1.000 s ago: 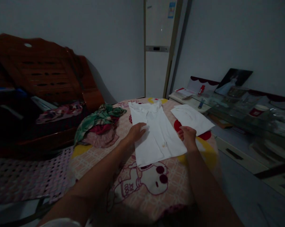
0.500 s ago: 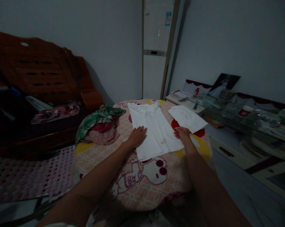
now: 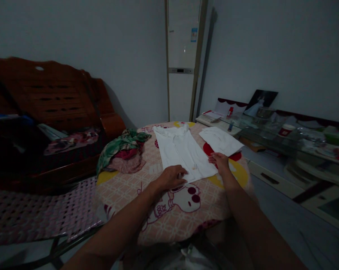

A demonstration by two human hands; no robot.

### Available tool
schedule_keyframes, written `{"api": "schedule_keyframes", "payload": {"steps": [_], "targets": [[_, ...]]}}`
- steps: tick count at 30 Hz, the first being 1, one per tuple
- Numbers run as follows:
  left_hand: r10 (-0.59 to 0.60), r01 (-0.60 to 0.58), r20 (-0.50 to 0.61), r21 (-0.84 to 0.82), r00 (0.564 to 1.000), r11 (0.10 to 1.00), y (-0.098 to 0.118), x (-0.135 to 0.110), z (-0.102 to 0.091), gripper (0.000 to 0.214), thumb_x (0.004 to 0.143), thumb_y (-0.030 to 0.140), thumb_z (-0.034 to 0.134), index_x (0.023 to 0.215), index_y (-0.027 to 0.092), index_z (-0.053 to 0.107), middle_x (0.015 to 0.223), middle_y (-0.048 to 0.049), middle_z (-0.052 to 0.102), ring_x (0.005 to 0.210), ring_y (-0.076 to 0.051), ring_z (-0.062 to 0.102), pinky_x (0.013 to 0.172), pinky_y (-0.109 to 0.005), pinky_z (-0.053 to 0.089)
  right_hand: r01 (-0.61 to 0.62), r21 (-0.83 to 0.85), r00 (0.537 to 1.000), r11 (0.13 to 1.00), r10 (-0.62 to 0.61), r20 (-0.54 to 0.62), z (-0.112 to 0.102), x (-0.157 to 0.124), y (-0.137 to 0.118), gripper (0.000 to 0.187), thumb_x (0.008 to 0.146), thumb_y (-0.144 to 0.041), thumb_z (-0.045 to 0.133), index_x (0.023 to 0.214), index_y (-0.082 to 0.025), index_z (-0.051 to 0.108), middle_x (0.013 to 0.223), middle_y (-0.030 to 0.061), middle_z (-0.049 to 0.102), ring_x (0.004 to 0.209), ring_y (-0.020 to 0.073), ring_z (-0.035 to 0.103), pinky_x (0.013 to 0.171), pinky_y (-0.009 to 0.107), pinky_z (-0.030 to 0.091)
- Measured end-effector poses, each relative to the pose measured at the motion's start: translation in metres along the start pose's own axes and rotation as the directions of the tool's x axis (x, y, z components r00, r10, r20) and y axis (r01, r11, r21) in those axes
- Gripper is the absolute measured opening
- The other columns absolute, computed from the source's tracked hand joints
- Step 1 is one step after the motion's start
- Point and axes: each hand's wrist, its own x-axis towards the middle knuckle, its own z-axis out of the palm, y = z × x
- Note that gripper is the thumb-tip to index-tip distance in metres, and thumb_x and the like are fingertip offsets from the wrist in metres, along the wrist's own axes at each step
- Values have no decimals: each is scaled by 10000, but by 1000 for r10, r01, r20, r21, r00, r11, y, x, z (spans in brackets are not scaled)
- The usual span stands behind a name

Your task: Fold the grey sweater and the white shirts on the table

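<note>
A white shirt lies folded lengthwise on a round table with a pink cartoon-print cloth. My left hand rests on the shirt's near hem, its fingers curled over the left corner. My right hand lies at the shirt's near right corner with its fingers bent onto the cloth edge. A second folded white garment sits beyond my right hand.
A heap of green, red and pink clothes lies at the table's left. A dark wooden bench with clutter stands left. A glass-topped low cabinet with small items runs along the right wall. A tall white air conditioner stands behind.
My left hand has slid from the shirt's left side down to its near hem. My right hand stays at the right corner. The camera has drawn back a little.
</note>
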Motion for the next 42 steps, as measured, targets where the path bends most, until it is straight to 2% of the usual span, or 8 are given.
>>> {"api": "schedule_keyframes", "payload": {"steps": [5,11,19,26,31,35,38,42], "targets": [[41,-48,47,163,998,985,19,4,10,234,829,279,627,1041,207,695,1012,-51,671,918,-205,640,784,-288,487,12,30,1000,999,-12,20,-4,0,-1,149,661,-224,760,717,-143,648,562,27,689,471,132,635,473,231,543],[70,-77,39,250,997,965,19,7,19,190,885,232,526,972,206,693,953,-67,660,926,-207,636,778,-294,492,14,145,999,989,-18,27,-13,3,1,179,662,-250,772,752,-142,661,640,54,713,554,158,676,547,269,568],[55,-52,-15,122,998,991,10,5,19,222,867,168,530,991,188,714,944,-49,689,862,-172,648,773,-261,484,-3,205,998,979,-9,54,-15,2,2,155,651,-235,769,735,-144,676,643,58,721,558,159,672,548,268,566],[109,-110,-26,-28,994,994,12,15,11,224,932,306,551,1010,186,723,937,-55,707,812,-158,656,752,-255,502,10,225,998,974,-24,58,-14,0,1,201,628,-271,788,731,-136,680,641,63,722,550,149,668,538,249,557],[288,-287,-8,23,958,958,15,42,24,283,937,180,492,1126,207,702,1150,-84,704,1076,-188,642,950,-314,503,37,157,999,987,-43,32,-13,0,3,225,626,-301,781,736,-141,668,623,50,711,513,144,650,505,247,542],[404,-401,18,169,915,900,14,51,38,370,920,203,511,1267,221,639,1445,-108,542,1418,-263,393,1185,-491,291,62,127,998,990,-63,2,-12,0,5,266,608,-316,787,754,-129,667,595,44,696,474,134,622,473,238,522],[387,-374,-16,218,922,901,10,48,39,511,925,291,536,1431,230,496,1590,-113,340,1503,-288,217,1218,-551,149,60,120,997,991,-64,31,-13,0,5,279,602,-328,794,753,-128,673,602,46,698,478,133,625,481,239,526],[269,-274,51,176,962,945,5,44,43,660,956,469,499,1531,197,327,1591,-172,313,1473,-283,302,1182,-506,263,66,112,995,991,-73,63,-15,-1,5,284,600,-343,802,738,-124,684,604,44,698,481,134,631,481,238,530]]}}
